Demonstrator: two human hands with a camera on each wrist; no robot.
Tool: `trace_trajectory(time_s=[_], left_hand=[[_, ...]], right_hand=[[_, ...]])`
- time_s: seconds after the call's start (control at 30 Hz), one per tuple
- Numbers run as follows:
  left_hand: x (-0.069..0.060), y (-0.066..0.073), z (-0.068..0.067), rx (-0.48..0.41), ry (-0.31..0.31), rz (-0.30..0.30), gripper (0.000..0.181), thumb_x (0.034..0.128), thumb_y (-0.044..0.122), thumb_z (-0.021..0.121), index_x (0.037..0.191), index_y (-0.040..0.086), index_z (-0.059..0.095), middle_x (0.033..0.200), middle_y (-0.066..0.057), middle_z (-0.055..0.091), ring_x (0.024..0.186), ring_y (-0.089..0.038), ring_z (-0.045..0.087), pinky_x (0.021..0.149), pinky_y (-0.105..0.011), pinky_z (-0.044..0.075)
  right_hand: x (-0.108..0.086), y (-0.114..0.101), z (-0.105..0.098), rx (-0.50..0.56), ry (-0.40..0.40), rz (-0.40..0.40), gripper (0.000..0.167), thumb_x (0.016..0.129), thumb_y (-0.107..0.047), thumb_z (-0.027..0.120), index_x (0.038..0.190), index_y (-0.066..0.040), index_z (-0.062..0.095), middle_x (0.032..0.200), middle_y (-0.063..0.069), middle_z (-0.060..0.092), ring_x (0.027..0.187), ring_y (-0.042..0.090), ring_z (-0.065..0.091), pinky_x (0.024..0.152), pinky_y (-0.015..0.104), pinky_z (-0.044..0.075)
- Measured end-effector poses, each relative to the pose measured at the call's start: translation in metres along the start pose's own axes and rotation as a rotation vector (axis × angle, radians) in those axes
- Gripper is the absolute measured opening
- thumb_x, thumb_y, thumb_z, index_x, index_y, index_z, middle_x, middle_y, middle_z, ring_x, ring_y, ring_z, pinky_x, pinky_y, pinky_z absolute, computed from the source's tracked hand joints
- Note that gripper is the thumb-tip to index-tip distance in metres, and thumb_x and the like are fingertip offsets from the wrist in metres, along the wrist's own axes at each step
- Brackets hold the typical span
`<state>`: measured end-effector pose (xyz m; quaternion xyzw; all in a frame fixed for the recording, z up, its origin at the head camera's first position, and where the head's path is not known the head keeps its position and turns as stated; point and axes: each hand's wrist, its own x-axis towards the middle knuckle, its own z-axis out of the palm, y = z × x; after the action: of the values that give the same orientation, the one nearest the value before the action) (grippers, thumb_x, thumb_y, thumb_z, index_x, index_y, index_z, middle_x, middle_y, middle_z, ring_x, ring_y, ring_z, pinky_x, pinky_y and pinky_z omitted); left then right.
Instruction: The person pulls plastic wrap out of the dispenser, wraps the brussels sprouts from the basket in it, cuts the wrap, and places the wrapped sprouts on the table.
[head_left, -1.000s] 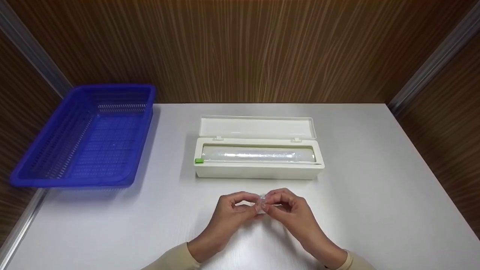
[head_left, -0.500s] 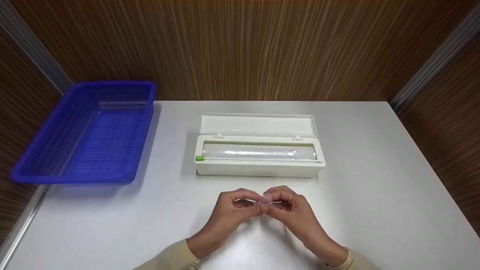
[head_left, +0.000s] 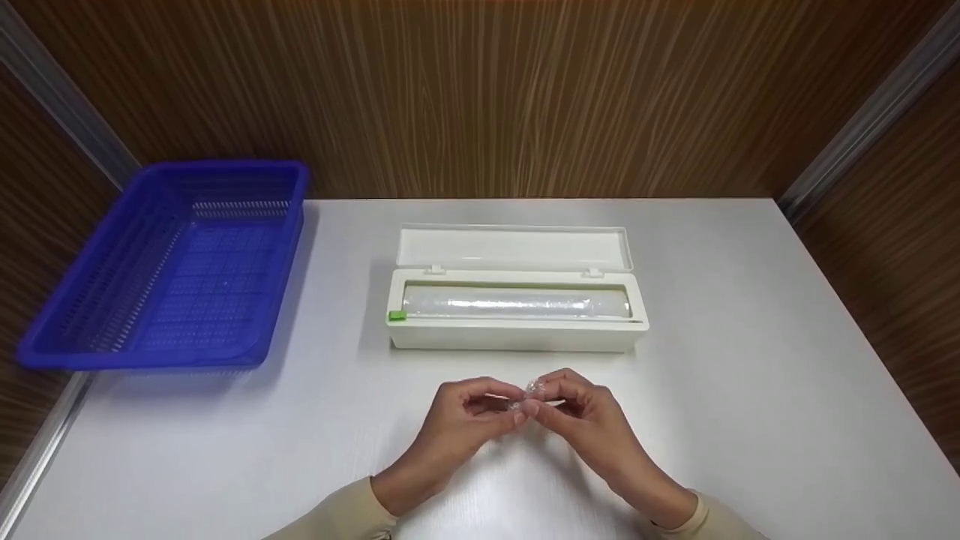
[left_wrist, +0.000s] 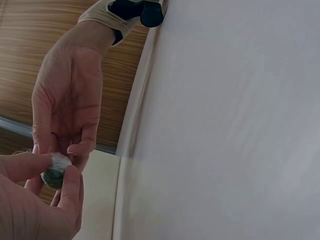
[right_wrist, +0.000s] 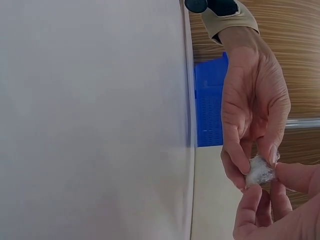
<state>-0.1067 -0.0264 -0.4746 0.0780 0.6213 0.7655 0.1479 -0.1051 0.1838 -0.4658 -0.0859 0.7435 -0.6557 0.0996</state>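
A small bundle wrapped in clear cling film (head_left: pixel 535 388) is between both hands in the head view, low in front of the box. Dark green shows through the wrapped ball (left_wrist: pixel 54 175) in the left wrist view; the side of the bundle (right_wrist: pixel 259 171) in the right wrist view looks white and crinkled. What is inside cannot be made out. My left hand (head_left: pixel 465 416) pinches it between thumb and fingers. From the other side my right hand (head_left: pixel 589 416) pinches the film with thumb and forefinger. The fingers hide much of the bundle.
Beyond the hands stands a white cling film dispenser (head_left: pixel 517 337), its lid (head_left: pixel 514 249) tipped back. A roll of film (head_left: pixel 517 303) lies inside, and a green slider (head_left: pixel 397 316) sits at the left end. A blue basket (head_left: pixel 274 300) stands at the left. Wood-patterned panels surround the white table.
The fingers have shifted slightly on the bundle, and a tuft of film now shows by the right fingertips. Both hands stay in nearly the same place. The head view has tilted a little.
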Motion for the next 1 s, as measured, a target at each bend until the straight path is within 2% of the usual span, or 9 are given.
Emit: trace_trajectory(time_s=[0.13,0.37,0.5,0.63,0.83,1.0], left_hand=[[-0.0006,-0.0004,-0.0008,0.018,0.003,0.031,0.017,0.0940,0.003,0.085,0.110,-0.004,0.082,0.113,-0.014,0.077,0.107,-0.027,0.074,0.091,-0.031,0.060],[-0.0004,-0.0021,-0.0008,0.015,-0.005,0.078,0.016,0.0979,0.004,0.082,0.111,-0.005,0.083,0.112,-0.015,0.078,0.111,-0.026,0.072,0.100,-0.034,0.057],[-0.0009,-0.0019,-0.0014,-0.014,0.009,0.044,0.020,0.0973,0.003,0.082,0.115,-0.007,0.080,0.114,-0.016,0.077,0.109,-0.026,0.073,0.097,-0.034,0.060],[-0.0020,-0.0003,-0.0007,-0.058,0.019,-0.003,0.028,0.0961,0.001,0.082,0.121,-0.009,0.074,0.119,-0.016,0.074,0.110,-0.027,0.075,0.092,-0.033,0.061],[-0.0036,0.0032,0.0012,-0.044,0.032,-0.011,0.030,0.0971,0.003,0.082,0.124,-0.009,0.074,0.118,-0.015,0.076,0.110,-0.025,0.075,0.090,-0.029,0.061],[-0.0028,0.0025,0.0019,-0.052,0.021,-0.017,0.033,0.0965,0.000,0.081,0.127,-0.010,0.073,0.120,-0.015,0.075,0.111,-0.026,0.073,0.093,-0.029,0.060]], right_hand=[[-0.0001,-0.0004,-0.0002,0.021,0.013,-0.007,0.012,0.099,-0.007,0.082,0.101,0.004,0.077,0.113,0.014,0.068,0.105,0.022,0.067,0.089,0.027,0.058],[0.0003,0.0011,0.0009,0.029,0.049,-0.025,0.010,0.101,-0.005,0.078,0.101,0.004,0.076,0.111,0.014,0.069,0.099,0.019,0.065,0.082,0.024,0.053],[-0.0001,0.0027,0.0022,0.022,0.033,-0.047,0.009,0.103,-0.005,0.075,0.104,0.004,0.076,0.112,0.015,0.068,0.099,0.018,0.064,0.084,0.024,0.053],[-0.0002,0.0032,0.0025,0.020,0.036,-0.029,0.009,0.102,-0.005,0.076,0.103,0.004,0.075,0.109,0.013,0.068,0.096,0.017,0.064,0.084,0.025,0.053],[0.0023,0.0005,0.0012,0.029,0.062,0.003,0.012,0.099,-0.006,0.081,0.101,0.003,0.074,0.108,0.015,0.069,0.094,0.018,0.065,0.081,0.025,0.054],[0.0023,0.0010,-0.0004,0.059,0.068,0.017,0.013,0.097,-0.005,0.082,0.101,0.003,0.073,0.108,0.015,0.070,0.094,0.018,0.066,0.081,0.024,0.055]])
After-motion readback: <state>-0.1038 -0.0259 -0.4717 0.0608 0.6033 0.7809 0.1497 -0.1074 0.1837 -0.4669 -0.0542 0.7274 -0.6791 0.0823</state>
